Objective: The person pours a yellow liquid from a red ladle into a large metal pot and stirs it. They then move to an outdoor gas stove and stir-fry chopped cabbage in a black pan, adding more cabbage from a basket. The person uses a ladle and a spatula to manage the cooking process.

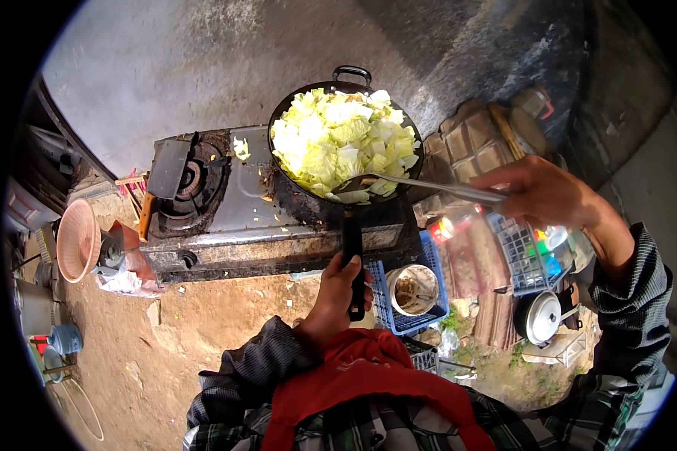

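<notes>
A dark wok (278,113) heaped with chopped pale green cabbage (342,139) sits on the right side of a gas stove (248,180). My left hand (335,293) is closed around the wok's black handle, which points toward me. In my right hand (541,192) is the metal handle of a long spatula (429,185). Its head lies among the cabbage at the wok's near edge and is partly hidden by leaves.
A cleaver (163,180) lies across the left burner. Loose cabbage bits (241,148) dot the stove top. Left of the stove is a pink basket (78,240); right of it, a blue crate (384,297) holds a white bucket (415,290). A lidded pot (541,319) stands farther right.
</notes>
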